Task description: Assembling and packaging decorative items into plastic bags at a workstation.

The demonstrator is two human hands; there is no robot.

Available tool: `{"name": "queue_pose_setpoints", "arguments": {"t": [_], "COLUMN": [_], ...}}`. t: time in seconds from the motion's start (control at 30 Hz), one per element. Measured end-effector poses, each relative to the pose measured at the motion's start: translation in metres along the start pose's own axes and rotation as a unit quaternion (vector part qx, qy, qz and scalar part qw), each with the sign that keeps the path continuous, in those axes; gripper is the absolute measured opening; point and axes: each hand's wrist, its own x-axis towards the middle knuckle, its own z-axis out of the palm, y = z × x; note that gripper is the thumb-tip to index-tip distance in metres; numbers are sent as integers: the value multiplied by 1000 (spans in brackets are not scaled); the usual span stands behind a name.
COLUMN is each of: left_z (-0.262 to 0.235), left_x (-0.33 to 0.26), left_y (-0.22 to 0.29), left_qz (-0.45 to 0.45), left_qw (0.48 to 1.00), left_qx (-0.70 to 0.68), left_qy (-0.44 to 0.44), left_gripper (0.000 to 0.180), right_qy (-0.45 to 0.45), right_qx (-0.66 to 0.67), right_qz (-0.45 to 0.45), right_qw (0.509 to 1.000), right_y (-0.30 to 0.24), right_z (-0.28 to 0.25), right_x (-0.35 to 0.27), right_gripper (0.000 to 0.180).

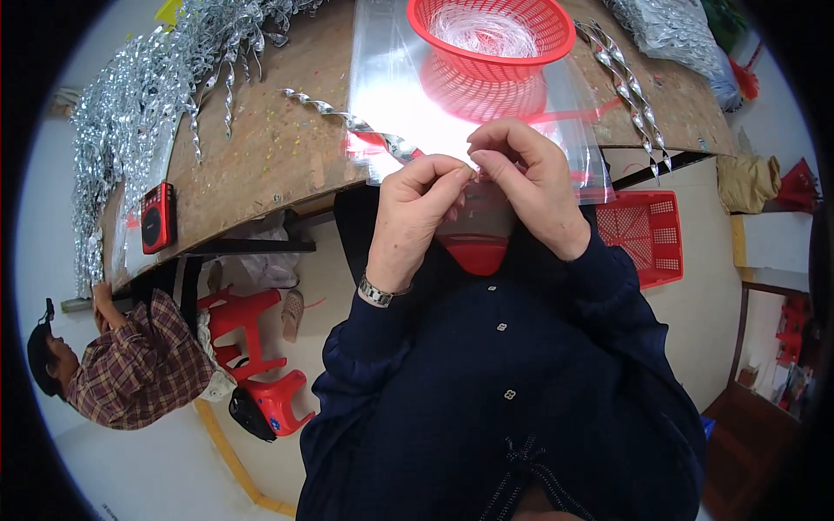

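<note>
Just over the table's near edge, my left hand (407, 208) and my right hand (537, 187) meet, thumbs and fingertips pinched close together. A twisted silver foil strip (369, 130) runs from the tabletop to my left fingers, which close on its near end. What my right fingertips pinch is too small to make out. Beyond my hands stands a red plastic basket (532, 61) holding a tangle of fine whitish strings (482, 33). Clear plastic sheeting (382, 74) with bright glare lies under the basket.
Silver tinsel (130, 113) is heaped on the left of the wooden table (287, 161), near a red radio (158, 219). Two twisted strips (627, 87) hang at right. Below are a red crate (647, 234) and red stools (252, 326). Another person (143, 365) works at far left.
</note>
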Motion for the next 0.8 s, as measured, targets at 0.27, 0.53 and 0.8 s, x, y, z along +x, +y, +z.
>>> {"name": "queue_pose_setpoints", "arguments": {"t": [0.27,0.53,0.8], "left_z": [0,3,3], "left_x": [0,-1,-3], "left_y": [-2,-2,-3], "left_qz": [15,20,24], "left_qw": [1000,999,999], "left_qx": [-8,-22,-12], "left_qy": [24,23,26], "left_gripper": [12,12,13], "right_qy": [44,37,38], "right_qx": [-62,-160,-169], "right_qz": [-85,-166,-170], "right_qw": [993,972,970], "right_y": [-12,-17,-12], "right_z": [-5,3,4], "right_x": [-10,-9,-8], "right_gripper": [8,9,10]}}
